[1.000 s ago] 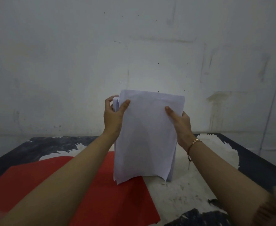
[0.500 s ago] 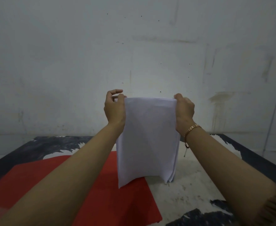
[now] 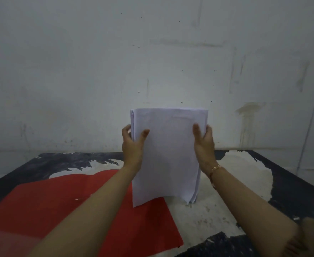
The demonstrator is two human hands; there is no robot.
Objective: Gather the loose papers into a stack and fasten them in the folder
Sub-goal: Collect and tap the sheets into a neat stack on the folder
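Brightness: dim and flat, with a cool grey-blue cast over all I see.
Spread: the pale plaster wall (image 3: 152,62) is lightest at its middle and darkens toward the corners.
Shadows: one faint, soft-edged patch under the stack of white paper sheets (image 3: 168,154) on the worn dark-and-white surface (image 3: 226,210).
Blur: the flat red card folder (image 3: 59,210) smears to haze at lower left; my brownish sleeve (image 3: 311,238) is soft.
Distortion: the surface edges splay outward.

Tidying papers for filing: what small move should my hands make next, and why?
Probably tap the paper stack on the table to square it: left hand and right hand grip it upright, its bottom sheets look uneven, and the red folder lies flat alongside.
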